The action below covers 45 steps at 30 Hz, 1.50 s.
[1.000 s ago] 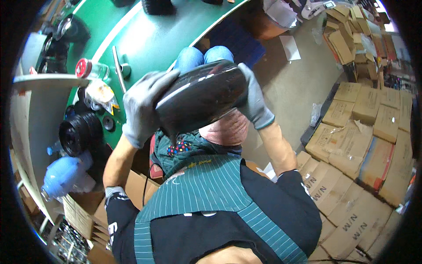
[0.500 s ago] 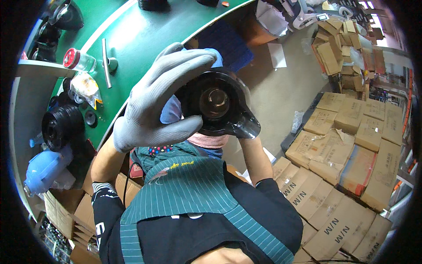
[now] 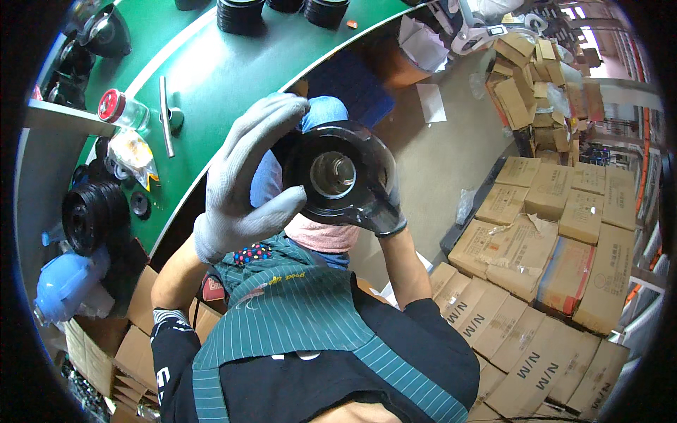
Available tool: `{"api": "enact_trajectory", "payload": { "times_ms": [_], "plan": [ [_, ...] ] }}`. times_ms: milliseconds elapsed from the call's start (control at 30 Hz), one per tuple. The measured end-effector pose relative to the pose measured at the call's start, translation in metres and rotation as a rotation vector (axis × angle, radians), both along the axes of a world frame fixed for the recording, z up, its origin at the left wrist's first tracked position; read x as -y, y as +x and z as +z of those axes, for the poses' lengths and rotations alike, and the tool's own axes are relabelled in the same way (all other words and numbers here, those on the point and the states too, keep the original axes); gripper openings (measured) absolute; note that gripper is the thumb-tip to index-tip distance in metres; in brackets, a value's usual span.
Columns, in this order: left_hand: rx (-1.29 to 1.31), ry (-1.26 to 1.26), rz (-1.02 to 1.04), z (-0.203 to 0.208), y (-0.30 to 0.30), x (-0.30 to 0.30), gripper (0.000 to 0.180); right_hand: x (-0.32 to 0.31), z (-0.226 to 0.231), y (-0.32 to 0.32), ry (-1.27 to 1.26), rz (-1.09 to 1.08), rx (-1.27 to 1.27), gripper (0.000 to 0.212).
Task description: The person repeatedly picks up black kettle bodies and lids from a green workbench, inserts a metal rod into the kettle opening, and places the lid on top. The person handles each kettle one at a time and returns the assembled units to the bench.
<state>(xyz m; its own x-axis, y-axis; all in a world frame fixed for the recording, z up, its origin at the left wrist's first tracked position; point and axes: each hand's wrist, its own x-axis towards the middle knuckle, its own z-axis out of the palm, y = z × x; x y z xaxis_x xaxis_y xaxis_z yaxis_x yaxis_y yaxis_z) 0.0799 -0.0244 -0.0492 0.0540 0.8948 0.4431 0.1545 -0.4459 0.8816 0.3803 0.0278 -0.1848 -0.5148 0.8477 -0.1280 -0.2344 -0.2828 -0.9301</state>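
Observation:
A black round jug [image 3: 300, 166] with a spout at its lower right is held up before my chest. Its round opening faces up, showing a clear, shiny inside. My right hand is largely hidden behind the jug; my right forearm runs up to it, and the jug appears to rest in that hand. In a grey knit glove, my left hand [image 3: 243, 180] curves beside the jug's left side. Its thumb and fingers are spread wide apart, with the thumb tip overlapping the rim; whether it touches cannot be told.
On the green table to the left are a red-lidded clear jar [image 3: 123, 109], a metal tube [image 3: 166, 116], a plastic bag [image 3: 132, 154] and stacked black rings [image 3: 88, 211]. More black parts [image 3: 240, 15] stand at the far edge. Cardboard boxes [image 3: 522, 261] fill the right side.
My left hand has drawn slightly left and down, its fingers further off the rim. The jug has shifted left and turned, so its opening and spout sit differently.

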Motion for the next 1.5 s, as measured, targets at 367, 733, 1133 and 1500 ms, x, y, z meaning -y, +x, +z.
{"api": "enact_trajectory", "payload": {
  "times_ms": [367, 733, 1133, 1500],
  "plan": [
    [-0.498, -0.16, 0.006, -0.121, -0.038, 0.056, 0.054, -0.037, 0.114, -0.073, 0.861, 0.204, 0.934, 0.049],
    [-0.926, -0.526, 0.999, -0.232, -0.146, -0.02, 0.069, -0.005, 0.055, -0.112, 0.697, 0.012, 1.032, 0.063],
    [-0.823, -0.448, 0.904, -0.259, -0.192, -0.011, 0.058, -0.038, 0.02, -0.059, 0.737, 0.254, 0.542, 0.111],
    [-0.417, -0.448, 0.549, -0.179, -0.174, -0.015, 0.036, 0.02, 0.016, -0.081, 0.775, -0.017, 0.607, 0.128]
  ]
}}
